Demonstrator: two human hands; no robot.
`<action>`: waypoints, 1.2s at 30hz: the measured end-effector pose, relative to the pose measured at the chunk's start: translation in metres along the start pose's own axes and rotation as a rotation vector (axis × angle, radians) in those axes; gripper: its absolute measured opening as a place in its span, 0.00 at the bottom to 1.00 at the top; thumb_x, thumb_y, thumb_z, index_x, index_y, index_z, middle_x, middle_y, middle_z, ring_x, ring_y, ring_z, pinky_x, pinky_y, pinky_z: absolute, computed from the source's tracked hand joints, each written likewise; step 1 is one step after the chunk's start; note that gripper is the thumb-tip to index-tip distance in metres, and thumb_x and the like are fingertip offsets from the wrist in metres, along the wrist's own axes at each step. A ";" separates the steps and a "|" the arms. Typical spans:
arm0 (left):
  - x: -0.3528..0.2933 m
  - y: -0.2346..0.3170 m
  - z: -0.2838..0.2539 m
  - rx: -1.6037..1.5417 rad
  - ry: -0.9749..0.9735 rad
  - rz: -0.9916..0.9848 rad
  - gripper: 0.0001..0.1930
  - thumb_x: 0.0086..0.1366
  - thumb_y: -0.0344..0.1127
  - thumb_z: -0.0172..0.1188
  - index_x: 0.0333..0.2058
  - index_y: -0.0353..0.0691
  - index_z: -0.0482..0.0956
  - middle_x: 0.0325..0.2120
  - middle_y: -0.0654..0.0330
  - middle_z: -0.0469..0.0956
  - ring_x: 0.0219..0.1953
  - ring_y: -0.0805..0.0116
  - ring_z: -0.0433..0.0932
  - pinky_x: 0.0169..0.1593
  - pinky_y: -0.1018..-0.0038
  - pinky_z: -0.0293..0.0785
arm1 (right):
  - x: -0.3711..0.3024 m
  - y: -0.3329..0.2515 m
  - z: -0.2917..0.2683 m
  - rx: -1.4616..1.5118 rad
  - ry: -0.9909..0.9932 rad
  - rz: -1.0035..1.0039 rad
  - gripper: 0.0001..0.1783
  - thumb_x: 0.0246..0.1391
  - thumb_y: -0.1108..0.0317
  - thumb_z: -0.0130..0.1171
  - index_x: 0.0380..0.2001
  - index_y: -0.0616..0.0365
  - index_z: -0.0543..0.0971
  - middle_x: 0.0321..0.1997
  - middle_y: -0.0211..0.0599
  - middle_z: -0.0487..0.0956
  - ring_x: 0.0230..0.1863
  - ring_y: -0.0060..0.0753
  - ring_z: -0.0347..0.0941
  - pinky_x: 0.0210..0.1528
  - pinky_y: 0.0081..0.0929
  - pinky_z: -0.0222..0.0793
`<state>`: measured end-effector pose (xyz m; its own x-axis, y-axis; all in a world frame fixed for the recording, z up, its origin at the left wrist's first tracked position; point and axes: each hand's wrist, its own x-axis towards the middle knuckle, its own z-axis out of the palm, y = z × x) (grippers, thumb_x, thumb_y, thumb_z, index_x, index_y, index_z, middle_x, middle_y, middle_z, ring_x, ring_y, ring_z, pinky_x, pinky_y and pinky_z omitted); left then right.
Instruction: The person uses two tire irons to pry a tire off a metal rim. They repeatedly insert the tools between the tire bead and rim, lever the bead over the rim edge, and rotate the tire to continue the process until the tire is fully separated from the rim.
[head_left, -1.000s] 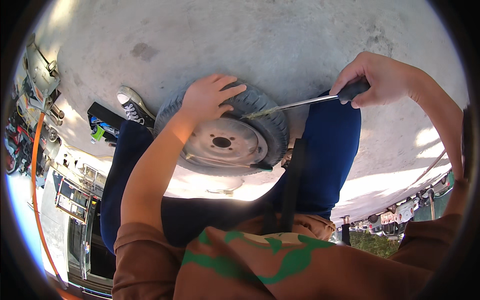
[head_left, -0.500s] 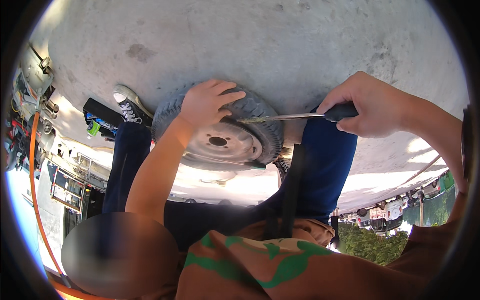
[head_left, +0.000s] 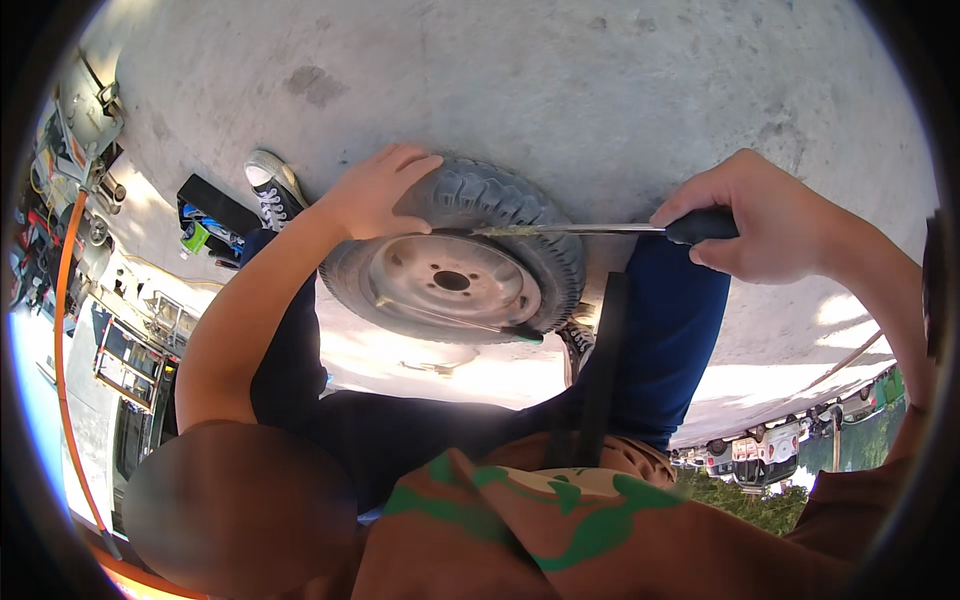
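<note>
A black tire (head_left: pixel 490 195) on a dusty, pale steel rim (head_left: pixel 405 270) is tilted up between my legs. My left hand (head_left: pixel 375 198) grips the tire's upper left, fingers over the tread and thumb against the sidewall near the rim. My right hand (head_left: pixel 765 220) is closed round the black handle of a long screwdriver (head_left: pixel 590 230). Its metal shaft runs left across the tire, and its worn, stained end lies at the tire's inner edge beside my left thumb. A second thin screwdriver (head_left: pixel 520 333) with a dark handle lies across the lower part of the wheel.
An open black case (head_left: pixel 215 212) holding blue and green items sits beyond my left shoe (head_left: pixel 272 185). An orange hose (head_left: pixel 62 330) runs down the far left, near machinery (head_left: pixel 85 150). Parked vehicles (head_left: pixel 765 455) stand at the lower right. The floor (head_left: pixel 560 80) is stained concrete.
My left hand has slid left along the tire and my left elbow has swung outward, uncovering more tread and rim. The right hand still holds the screwdriver. The whole view has shifted slightly.
</note>
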<state>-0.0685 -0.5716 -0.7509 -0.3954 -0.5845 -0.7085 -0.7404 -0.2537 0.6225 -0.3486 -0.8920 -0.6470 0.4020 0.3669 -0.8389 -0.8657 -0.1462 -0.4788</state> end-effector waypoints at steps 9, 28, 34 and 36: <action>-0.025 0.007 0.036 0.142 0.264 -0.012 0.42 0.55 0.47 0.73 0.67 0.47 0.67 0.64 0.57 0.69 0.61 0.52 0.73 0.60 0.59 0.75 | -0.002 -0.018 0.002 -0.096 0.001 -0.029 0.18 0.47 0.80 0.65 0.44 0.63 0.85 0.37 0.47 0.85 0.36 0.40 0.81 0.41 0.31 0.76; -0.012 -0.013 0.025 -0.072 0.272 -0.043 0.36 0.47 0.48 0.77 0.58 0.56 0.80 0.57 0.64 0.80 0.56 0.61 0.79 0.58 0.64 0.78 | 0.066 -0.146 -0.050 -0.437 -0.149 0.174 0.18 0.49 0.81 0.69 0.45 0.62 0.87 0.33 0.40 0.85 0.30 0.30 0.81 0.34 0.25 0.77; -0.012 -0.021 0.034 -0.107 0.324 0.002 0.35 0.47 0.48 0.77 0.57 0.57 0.81 0.57 0.64 0.80 0.56 0.61 0.79 0.57 0.64 0.79 | 0.087 -0.174 -0.065 -0.509 -0.201 0.115 0.18 0.48 0.79 0.70 0.45 0.63 0.86 0.31 0.40 0.85 0.26 0.30 0.79 0.30 0.26 0.74; -0.012 -0.023 0.037 -0.094 0.351 0.010 0.34 0.48 0.48 0.77 0.57 0.57 0.81 0.57 0.64 0.80 0.56 0.62 0.80 0.56 0.65 0.79 | 0.085 -0.156 -0.066 -0.510 -0.210 0.027 0.18 0.47 0.80 0.69 0.45 0.63 0.87 0.32 0.40 0.85 0.28 0.31 0.80 0.32 0.27 0.76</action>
<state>-0.0672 -0.5301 -0.7694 -0.1795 -0.8119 -0.5555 -0.6777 -0.3073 0.6681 -0.1594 -0.8986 -0.6604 0.2678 0.5247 -0.8081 -0.5994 -0.5659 -0.5661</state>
